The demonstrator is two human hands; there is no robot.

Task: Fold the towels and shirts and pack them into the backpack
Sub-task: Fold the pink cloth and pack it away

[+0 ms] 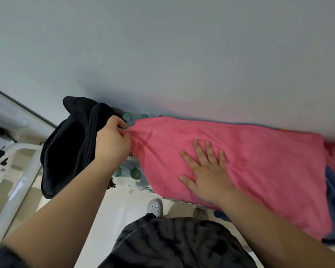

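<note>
**Pink towel — mid-frame, being folded**

Pink towel (240, 161) lay spread at centre right, beside black backpack (70, 147) at left. Left hand (112, 144) pinched its corner; right hand (205, 171) pressed flat, fingers (197, 149) straight. Soft, light, limp — probably best held by corners.

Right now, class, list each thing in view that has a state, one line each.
pink towel: spread out, one corner pinched
backpack: appears unzipped, mouth open
left hand: pinches the towel's corner
right hand: flat, pressing on the towel
bottles: caps on
</note>
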